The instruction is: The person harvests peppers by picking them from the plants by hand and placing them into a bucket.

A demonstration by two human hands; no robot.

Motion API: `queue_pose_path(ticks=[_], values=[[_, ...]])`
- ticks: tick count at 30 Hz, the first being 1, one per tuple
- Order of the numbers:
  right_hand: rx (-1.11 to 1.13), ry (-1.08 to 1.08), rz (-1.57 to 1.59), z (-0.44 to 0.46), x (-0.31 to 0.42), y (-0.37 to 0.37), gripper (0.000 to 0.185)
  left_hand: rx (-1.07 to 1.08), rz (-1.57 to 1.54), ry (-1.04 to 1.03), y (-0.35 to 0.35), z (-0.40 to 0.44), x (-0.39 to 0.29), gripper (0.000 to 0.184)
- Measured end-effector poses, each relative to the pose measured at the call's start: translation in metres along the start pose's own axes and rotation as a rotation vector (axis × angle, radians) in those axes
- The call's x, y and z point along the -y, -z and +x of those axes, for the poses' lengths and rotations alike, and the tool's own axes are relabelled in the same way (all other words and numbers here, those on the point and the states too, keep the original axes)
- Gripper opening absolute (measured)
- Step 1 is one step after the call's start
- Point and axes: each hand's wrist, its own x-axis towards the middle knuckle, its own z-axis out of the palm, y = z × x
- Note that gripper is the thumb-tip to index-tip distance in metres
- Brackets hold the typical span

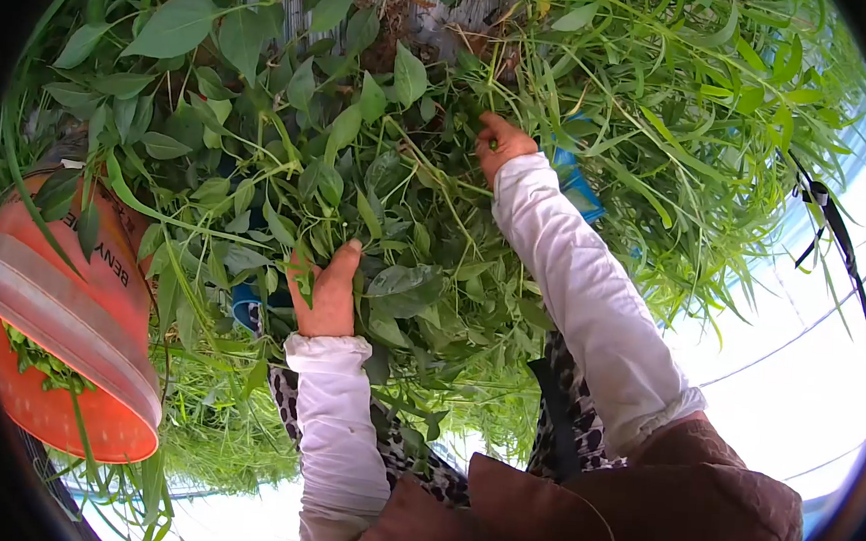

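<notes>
My left hand (331,292) is low among the leaves of a pepper plant (329,180). Its thumb points up, spread from the other fingers, which foliage partly hides; I see nothing held in it. Farther forward and to the right, my right hand (503,148) is curled closed among the stems. A small green tip, which looks like a green pepper (493,145), shows between its fingers. The rest of what it holds is hidden by the hand and leaves. White sleeves cover both forearms.
At the left, an orange bucket (74,298) is tilted, with green pods or peppers (46,364) inside. Blue material (577,185) shows beside my right wrist. Long grassy weeds (688,157) crowd the right side. A black strap or cord (838,221) hangs at the far right.
</notes>
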Motion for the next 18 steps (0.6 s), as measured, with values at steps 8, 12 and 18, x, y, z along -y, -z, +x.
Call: queue_pose_path(ticks=[8, 12, 18], values=[[0.186, 0.192, -0.464, 0.055, 0.0, -0.018, 0.048, -0.085, 0.038, -0.037, -0.005, 0.001, -0.011, 0.04], [0.227, 0.109, -0.516, 0.068, 0.019, -0.021, 0.047, -0.051, 0.138, -0.146, -0.002, 0.0, -0.002, 0.041], [0.249, 0.121, -0.481, 0.068, 0.016, -0.022, 0.048, -0.092, 0.04, 0.026, 0.001, 0.002, 0.001, 0.039]])
